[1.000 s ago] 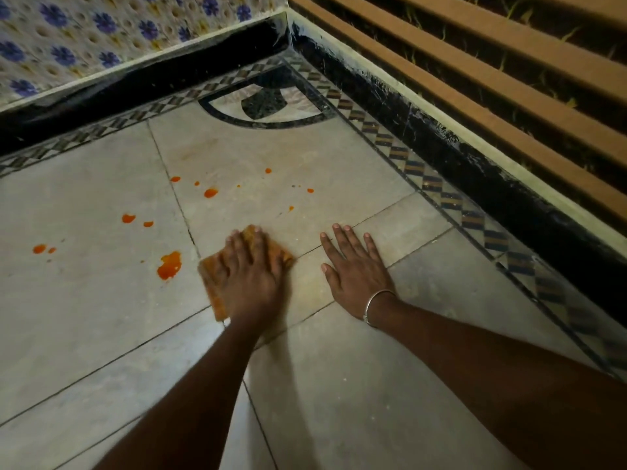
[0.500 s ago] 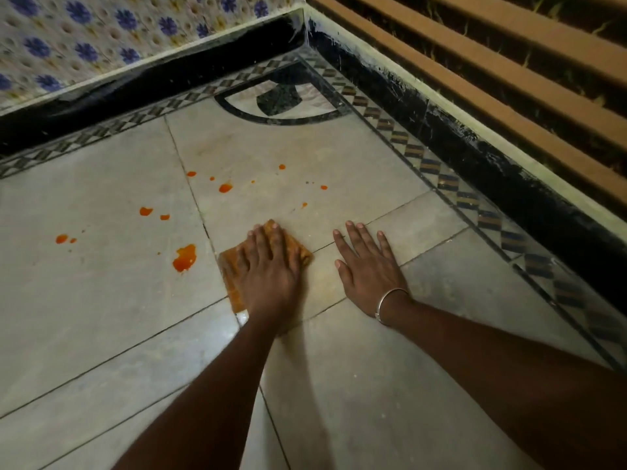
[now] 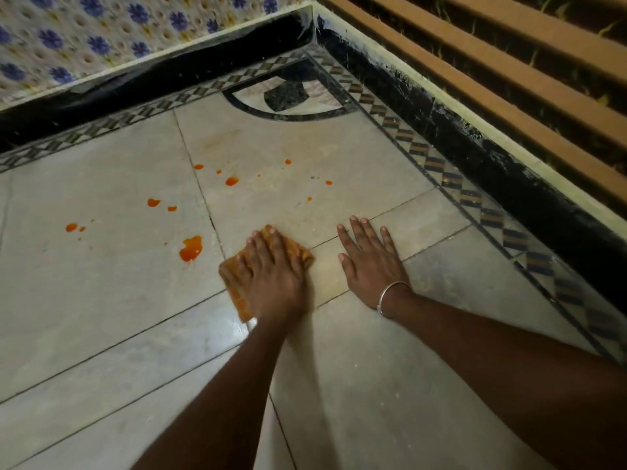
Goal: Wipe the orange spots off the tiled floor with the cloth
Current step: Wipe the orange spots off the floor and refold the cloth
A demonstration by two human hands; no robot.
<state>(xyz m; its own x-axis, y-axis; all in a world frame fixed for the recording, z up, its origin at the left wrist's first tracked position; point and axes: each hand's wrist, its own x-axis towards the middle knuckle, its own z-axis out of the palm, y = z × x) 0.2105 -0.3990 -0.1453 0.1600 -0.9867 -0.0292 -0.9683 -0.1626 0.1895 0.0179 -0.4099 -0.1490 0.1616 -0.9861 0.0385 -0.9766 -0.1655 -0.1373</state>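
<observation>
One cloth under left hand, right hand flat, dozen-odd orange spots

Floral wall tiles, black skirting, perhaps wooden slats

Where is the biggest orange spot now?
In the head view, the biggest orange spot lies left of centre on the tiled floor, just left of the cloth under the left hand.

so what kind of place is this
Likely a corner of a room in a home: a pale tiled floor with a patterned border, a wall of blue-flower tiles, and wooden slats on the right.
</observation>
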